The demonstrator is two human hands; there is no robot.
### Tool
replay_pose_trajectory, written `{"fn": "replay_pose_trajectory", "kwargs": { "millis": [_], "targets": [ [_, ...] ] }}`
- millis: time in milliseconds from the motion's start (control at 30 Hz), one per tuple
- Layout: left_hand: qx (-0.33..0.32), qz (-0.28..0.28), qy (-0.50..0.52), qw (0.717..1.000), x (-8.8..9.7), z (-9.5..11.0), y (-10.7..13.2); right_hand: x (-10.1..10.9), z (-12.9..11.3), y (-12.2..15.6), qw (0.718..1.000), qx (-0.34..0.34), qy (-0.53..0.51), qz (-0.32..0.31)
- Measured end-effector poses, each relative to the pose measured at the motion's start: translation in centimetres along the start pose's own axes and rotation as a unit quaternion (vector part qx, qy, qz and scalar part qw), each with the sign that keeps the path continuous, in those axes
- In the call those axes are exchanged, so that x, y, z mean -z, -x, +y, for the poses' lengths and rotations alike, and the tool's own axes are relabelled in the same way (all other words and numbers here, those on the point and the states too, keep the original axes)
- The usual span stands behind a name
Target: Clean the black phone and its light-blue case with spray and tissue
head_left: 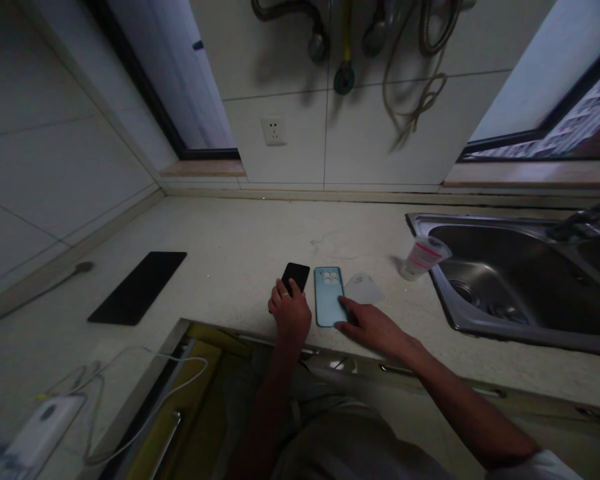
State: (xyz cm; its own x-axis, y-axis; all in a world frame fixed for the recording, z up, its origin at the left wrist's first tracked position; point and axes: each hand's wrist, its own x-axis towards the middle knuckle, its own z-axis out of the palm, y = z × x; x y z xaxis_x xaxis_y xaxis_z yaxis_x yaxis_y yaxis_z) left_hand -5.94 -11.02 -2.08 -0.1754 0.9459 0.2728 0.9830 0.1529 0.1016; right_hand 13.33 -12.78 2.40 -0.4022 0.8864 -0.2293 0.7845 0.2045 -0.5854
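Nearest, at the lower left, a white box [43,430] lies on the pale, speckled worktop [230,233], with a thin white cable [180,363] looping from it over the front edge.

Both forearms reach forward from the body over that edge. The left hand [291,313] rests knuckles up, a ring on one finger. Its grip is closed round the near end of a black phone [297,272], which lies flat and points away and slightly right. The right hand [373,327] comes in from the right with the wrist low and the fingers stretched out. Its grip is loose and unclosed, with the fingertips touching the near right edge of a blue phone [327,293]. That phone lies back up just beside the black one, a smooth rounded rectangle with a square camera block at its far end.

Just right of the blue phone lies a thin, clear sheet [365,289]. Further right a plastic cup [423,257] tilts by the rim of a steel sink [443,293]. Well apart to the left sits a flat, matt black slab [139,287].

Beyond, the tiled wall carries a white socket [273,131] and hanging hoses [420,87].
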Motion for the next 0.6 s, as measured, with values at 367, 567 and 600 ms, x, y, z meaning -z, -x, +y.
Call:
{"fn": "replay_pose_trajectory", "kwargs": {
  "millis": [367, 567, 600],
  "targets": [
    [0.004, 0.021, 0.011, 1.000, 0.2, 0.0, -0.1, 4.5, 4.8, 0.9, 0.950, 0.038, -0.166, 0.262],
    [-0.142, 0.095, 0.165, 0.972, 0.2, 0.9, -0.1, 7.3, 7.3, 2.2, 0.848, -0.034, -0.237, 0.473],
    [-0.175, 0.090, 0.192, 0.962, 0.0, 1.2, 0.0, 7.6, 7.7, 2.2, 0.813, -0.042, -0.247, 0.525]
  ]
}}
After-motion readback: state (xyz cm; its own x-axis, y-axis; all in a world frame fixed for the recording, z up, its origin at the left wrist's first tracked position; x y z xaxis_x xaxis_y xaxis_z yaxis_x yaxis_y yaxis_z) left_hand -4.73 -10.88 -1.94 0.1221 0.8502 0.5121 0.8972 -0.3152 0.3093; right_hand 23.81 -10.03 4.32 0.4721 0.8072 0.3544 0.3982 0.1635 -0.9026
